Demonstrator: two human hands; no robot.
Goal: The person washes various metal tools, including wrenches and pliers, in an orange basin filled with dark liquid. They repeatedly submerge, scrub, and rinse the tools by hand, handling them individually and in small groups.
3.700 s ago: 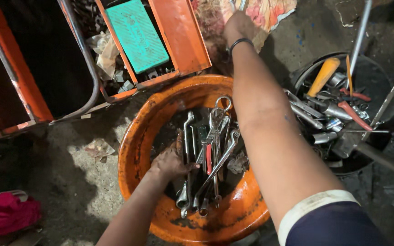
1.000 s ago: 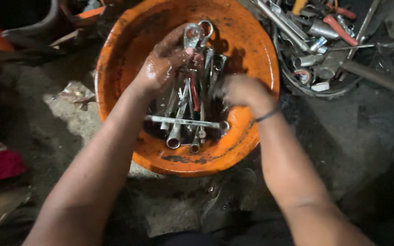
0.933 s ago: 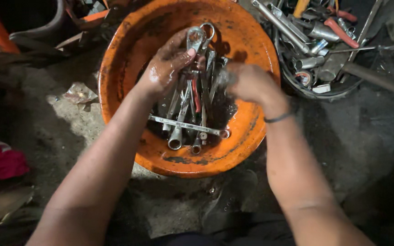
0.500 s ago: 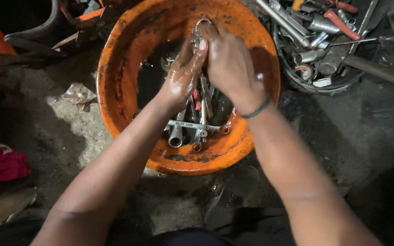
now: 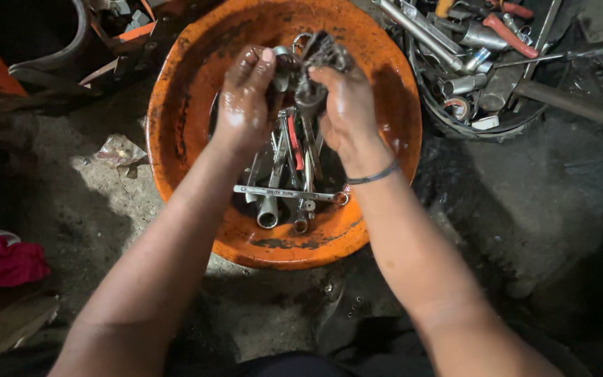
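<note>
**Two wet hands, one wrench to scrub**

Both hands are raised over the orange basin (image 5: 176, 132), which sits on the grimy floor (image 5: 525, 209). The left hand (image 5: 246, 98) is closed around the ring end of a wrench (image 5: 282, 64). The right hand (image 5: 343, 105) is clenched on a dark, wet rag (image 5: 319, 59) pressed against the same tool. More wrenches (image 5: 291, 195) lie piled in the basin's dark liquid, one crossways near the front, beside a tube-like socket (image 5: 267, 213).

To do this well, I judge the left hand should hold firm near the head, since everything looks slick. The rag should then work along the shank and into the ring. Keeping the tool low above the basin would let drips fall back in. A black tub of tools (image 5: 483, 63) stands just to the right.
</note>
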